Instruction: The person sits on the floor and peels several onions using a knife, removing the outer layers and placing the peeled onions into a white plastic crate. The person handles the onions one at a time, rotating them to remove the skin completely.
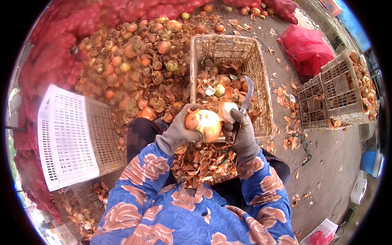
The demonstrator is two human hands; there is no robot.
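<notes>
My left hand [179, 128], in a grey glove, grips a large yellow-orange onion [204, 123] in front of my chest. My right hand [241, 131], also gloved in grey, holds a curved knife [248, 94] whose blade points up and away; its thumb rests against the onion's pale cut end. Both hands hover over the near edge of a worn plastic crate [263, 87] that holds loose onion skins and a few peeled pieces. My sleeves are blue with orange flowers.
A big heap of unpeeled onions [139, 65] lies to the left of the crate, backed by red mesh sacks [61, 41]. White crates [67, 134] stand at my left, dirty stacked crates [335, 94] at the right. A red bag [308, 47] and scattered skins lie on the concrete floor.
</notes>
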